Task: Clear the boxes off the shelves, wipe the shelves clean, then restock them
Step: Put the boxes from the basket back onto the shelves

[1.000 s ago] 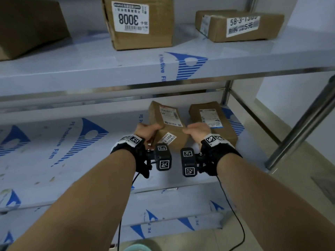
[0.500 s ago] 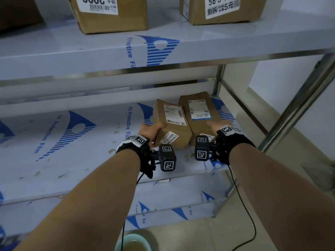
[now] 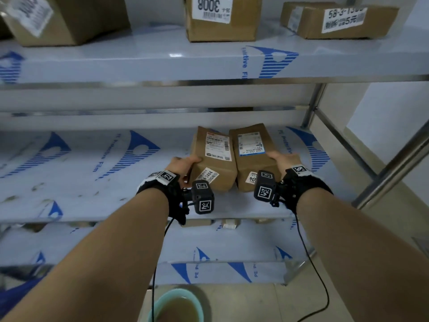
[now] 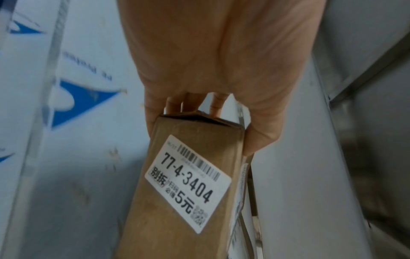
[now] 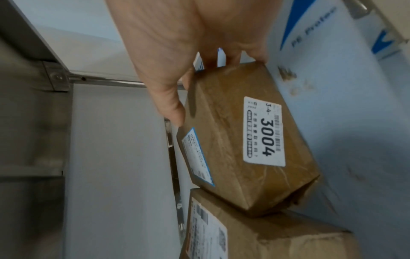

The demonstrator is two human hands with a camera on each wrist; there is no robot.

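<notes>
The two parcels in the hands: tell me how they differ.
The 77-4-3404 parcel, gripped by the left hand, carries a white shipping label on top; the 3004 parcel, gripped by the right hand, carries a blue-edged one. Both are brown, lying side by side on the middle shelf.

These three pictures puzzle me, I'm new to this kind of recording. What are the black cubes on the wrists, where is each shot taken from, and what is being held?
There is no machine here, only a person with small cameras strapped on. The wide picture comes from a head camera looking down at both arms; the black cubes are wrist cameras, which took the two close-ups. The left hand holds the box labelled 77-4-3404, thumb on one side and fingers on the other. The right hand has its grip on the box labelled 3004. The two boxes sit side by side on the middle shelf, which is covered in blue-printed protective film. Three more boxes stand on the upper shelf. A basin of murky water sits on the floor.
</notes>
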